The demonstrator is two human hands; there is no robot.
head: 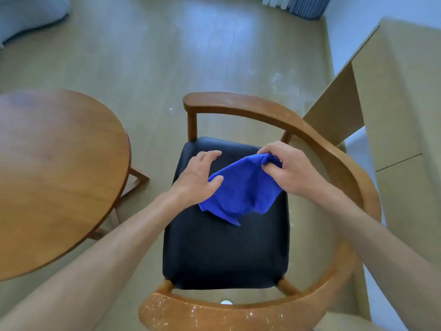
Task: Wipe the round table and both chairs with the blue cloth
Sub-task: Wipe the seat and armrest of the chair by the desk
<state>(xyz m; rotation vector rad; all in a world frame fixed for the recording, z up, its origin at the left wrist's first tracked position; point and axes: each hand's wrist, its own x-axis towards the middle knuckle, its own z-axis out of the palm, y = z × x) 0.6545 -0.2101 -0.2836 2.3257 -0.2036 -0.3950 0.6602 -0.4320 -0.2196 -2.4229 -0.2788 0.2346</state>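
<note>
A blue cloth (241, 189) hangs bunched over the black seat (226, 254) of a wooden armchair (334, 158). My right hand (291, 168) pinches the cloth's upper right corner. My left hand (198, 177) is spread beside the cloth's left edge, thumb touching it, fingers apart. White specks dot the chair's curved armrest (191, 314) near me and along its far rail. The round wooden table (55, 175) stands to the left of the chair. Only one chair is in view.
A light wood cabinet (401, 103) stands close on the right, beside the chair's back rail. Pale wood floor (167, 56) stretches ahead. A grey-white cushion-like shape (26, 15) lies at the far left, and a blue pleated curtain (303, 5) hangs at the top.
</note>
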